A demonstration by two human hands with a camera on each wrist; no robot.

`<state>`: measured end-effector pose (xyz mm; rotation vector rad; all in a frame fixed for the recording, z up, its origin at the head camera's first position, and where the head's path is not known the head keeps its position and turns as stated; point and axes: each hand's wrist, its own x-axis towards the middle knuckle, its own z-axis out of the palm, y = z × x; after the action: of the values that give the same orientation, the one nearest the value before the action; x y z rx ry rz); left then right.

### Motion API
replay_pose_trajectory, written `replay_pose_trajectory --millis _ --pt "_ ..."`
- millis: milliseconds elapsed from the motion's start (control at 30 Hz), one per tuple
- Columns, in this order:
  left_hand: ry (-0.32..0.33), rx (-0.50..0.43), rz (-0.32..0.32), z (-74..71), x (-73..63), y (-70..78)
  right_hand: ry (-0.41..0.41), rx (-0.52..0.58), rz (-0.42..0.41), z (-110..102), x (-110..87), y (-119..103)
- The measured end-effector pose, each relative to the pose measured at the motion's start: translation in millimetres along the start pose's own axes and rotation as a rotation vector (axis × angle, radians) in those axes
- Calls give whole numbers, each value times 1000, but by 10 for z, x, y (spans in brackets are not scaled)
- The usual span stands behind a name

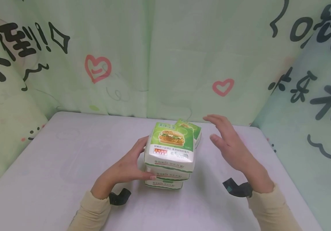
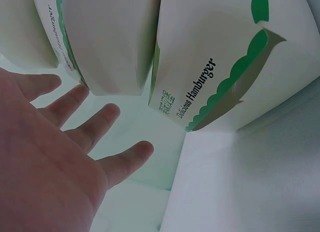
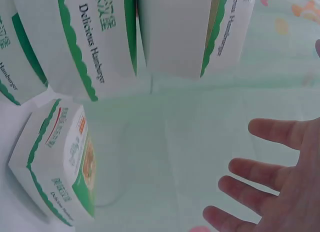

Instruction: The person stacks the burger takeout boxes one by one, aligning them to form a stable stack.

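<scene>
Three white and green hamburger boxes stand stacked on the table. The top box (image 1: 171,144) has a burger picture on its lid and sits slightly askew over the middle box (image 1: 171,174) and the bottom box (image 1: 165,184). My left hand (image 1: 127,165) is at the stack's left side, its thumb reaching across the front near the middle box. In the left wrist view its fingers (image 2: 95,127) are spread and fairly straight beside the boxes. My right hand (image 1: 229,144) is held in the air right of the stack, fingers extended and holding nothing.
Behind the stack on the right, another hamburger box (image 1: 197,136) stands turned on the table; the right wrist view shows it low at left. The white table (image 1: 67,166) is bordered by pale green curtains (image 1: 179,64) with hearts and black lettering.
</scene>
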<state>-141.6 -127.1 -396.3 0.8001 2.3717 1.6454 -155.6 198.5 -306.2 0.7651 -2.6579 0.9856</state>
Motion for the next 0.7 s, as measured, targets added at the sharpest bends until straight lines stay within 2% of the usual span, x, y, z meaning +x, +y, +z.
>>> replay_pose_trajectory --millis 167,333,700 --pt "1 2 8 -5 -1 2 37 60 80 -24 14 157" --pt "13 -3 41 -20 -7 6 30 82 160 2 28 320" --pt "10 -28 83 -48 12 30 -54 43 320 156 64 661"
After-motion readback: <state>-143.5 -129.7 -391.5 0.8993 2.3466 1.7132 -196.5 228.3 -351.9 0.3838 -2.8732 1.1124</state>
